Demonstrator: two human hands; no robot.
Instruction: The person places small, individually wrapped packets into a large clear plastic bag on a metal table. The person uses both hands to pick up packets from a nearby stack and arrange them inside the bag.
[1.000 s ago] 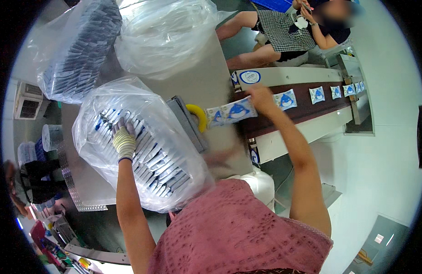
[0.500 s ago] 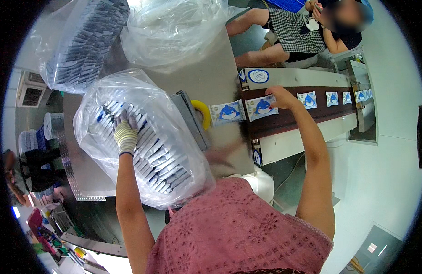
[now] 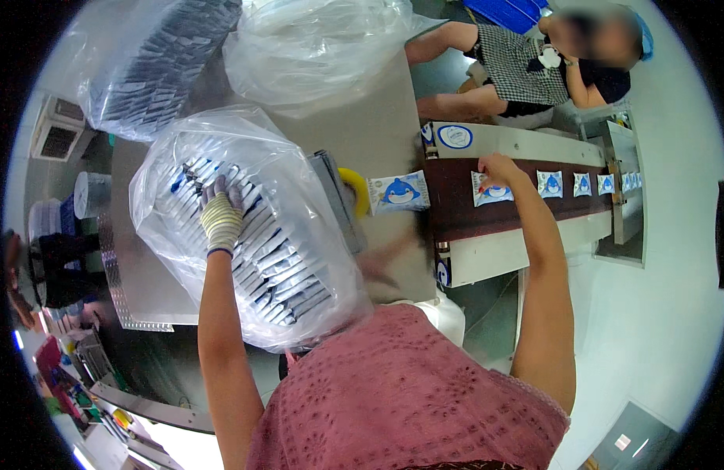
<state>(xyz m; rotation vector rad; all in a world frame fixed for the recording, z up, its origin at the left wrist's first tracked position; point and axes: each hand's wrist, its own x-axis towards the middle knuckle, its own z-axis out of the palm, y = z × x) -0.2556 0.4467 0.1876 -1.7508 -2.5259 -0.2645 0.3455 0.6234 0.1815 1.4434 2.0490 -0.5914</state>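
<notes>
Head view: the gloved left hand [image 3: 221,215], fingers extended, rests flat on the packed rows [image 3: 287,270] in a clear bag [image 3: 331,258] at nine o'clock. The bare right hand [image 3: 499,170] curls over a blue-and-white packet [image 3: 494,196] on the conveyor [image 3: 464,221]; whether it grips, I can't tell. At that hand's nine, a loose packet [image 3: 399,192] lies on the bench [image 3: 338,133]; at its three, more packets [image 3: 550,185] line up.
</notes>
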